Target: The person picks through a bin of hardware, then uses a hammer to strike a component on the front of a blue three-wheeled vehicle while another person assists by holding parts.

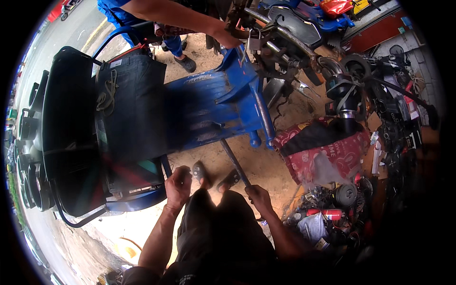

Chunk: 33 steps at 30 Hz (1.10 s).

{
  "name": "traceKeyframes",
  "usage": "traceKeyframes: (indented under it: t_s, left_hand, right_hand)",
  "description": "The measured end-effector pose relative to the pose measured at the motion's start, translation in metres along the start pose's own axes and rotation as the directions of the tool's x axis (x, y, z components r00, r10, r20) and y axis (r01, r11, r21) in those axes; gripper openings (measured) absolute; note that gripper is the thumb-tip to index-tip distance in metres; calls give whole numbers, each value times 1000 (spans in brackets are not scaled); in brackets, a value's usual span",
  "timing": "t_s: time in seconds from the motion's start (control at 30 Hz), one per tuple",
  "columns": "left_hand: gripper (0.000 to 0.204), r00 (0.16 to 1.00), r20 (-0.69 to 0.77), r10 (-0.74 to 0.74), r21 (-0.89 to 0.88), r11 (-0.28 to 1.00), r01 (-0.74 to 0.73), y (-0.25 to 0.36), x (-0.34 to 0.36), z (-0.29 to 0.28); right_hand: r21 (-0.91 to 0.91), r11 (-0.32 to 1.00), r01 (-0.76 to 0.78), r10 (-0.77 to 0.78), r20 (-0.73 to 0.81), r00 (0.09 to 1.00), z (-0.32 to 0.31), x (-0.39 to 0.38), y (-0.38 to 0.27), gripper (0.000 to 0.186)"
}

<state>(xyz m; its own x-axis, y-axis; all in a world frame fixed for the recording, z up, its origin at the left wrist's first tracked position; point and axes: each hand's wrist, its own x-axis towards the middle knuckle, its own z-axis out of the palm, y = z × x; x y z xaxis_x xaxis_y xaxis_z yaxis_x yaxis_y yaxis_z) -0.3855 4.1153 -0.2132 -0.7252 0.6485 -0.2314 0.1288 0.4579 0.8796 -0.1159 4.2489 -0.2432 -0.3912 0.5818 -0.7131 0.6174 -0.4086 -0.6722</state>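
Note:
My right hand (259, 198) is wrapped round a long dark metal bar (236, 164). The bar slants up and away, its far end meeting the near edge of the blue metal floor plate (199, 107) of a three-wheeled vehicle. Whether it goes under the plate or only touches it, I cannot tell. My left hand (179, 184) is raised beside the vehicle's black seat section, with its fingers curled in. Anything inside those fingers is too small or hidden to make out. Dark cloth (130, 104) with a tied cord (108, 92) drapes over the seat.
Another person's hand (230, 40) rests at the blue frame's far end, by the handlebar parts and a padlock (255, 40). A red patterned cloth (325, 152) lies to the right. Near it are piled motor parts (344, 194) and a red cylinder (325, 214). A street runs along the left.

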Motion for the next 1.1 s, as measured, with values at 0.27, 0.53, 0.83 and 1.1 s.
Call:
traceKeyframes:
  t_s: [0.27,0.53,0.83,1.1]
  left_hand:
    - [18,970,153,-187,-110,973,205,-42,-11,21]
    - [14,904,334,-268,-126,938,324,-8,-5,44]
    - [16,901,342,-266,-39,954,297,-9,-13,41]
    - [17,966,249,-69,240,971,8,34,-11,36]
  right_hand:
    - [191,980,-57,78,-102,992,-7,-1,5,26]
    - [309,948,-68,114,-133,985,-23,-6,1,23]
    - [282,949,-142,190,-151,970,-36,-14,17,25]
    - [129,985,-112,131,-147,981,-28,-14,10,24]
